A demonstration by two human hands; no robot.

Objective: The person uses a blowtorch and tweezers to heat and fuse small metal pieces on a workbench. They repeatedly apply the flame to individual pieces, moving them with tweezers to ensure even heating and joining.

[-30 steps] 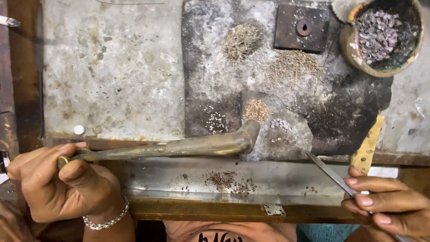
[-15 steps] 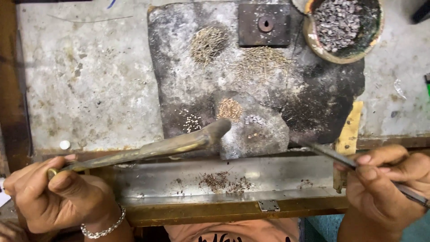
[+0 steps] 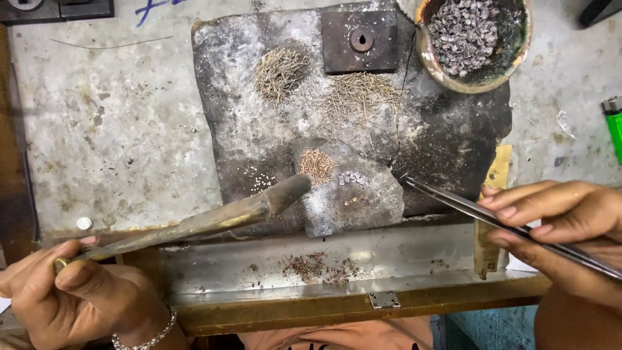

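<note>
My left hand (image 3: 78, 295) grips the thin end of a long brass blowpipe torch (image 3: 214, 217), whose wide nozzle points right toward a small grey slab (image 3: 363, 198) on the dark soldering board (image 3: 259, 129). My right hand (image 3: 557, 220) pinches long steel tweezers (image 3: 466, 204); their tips hover just right of the slab. On the slab lie a small bundle of short wire pieces (image 3: 316, 165) and a few tiny metal bits (image 3: 353, 178). Two larger heaps of fine wire pins (image 3: 280, 71) rest higher on the board.
A clay bowl of small dark pellets (image 3: 473, 39) stands at the top right. A square metal block with a hole (image 3: 359, 40) lies beside it. A green lighter (image 3: 612, 126) sits at the right edge. Filings lie in the metal tray (image 3: 311, 269) along the bench front.
The view has shifted so the board sits lower and more central. The torch nozzle now points closer to the slab, and the tweezers have moved left toward it.
</note>
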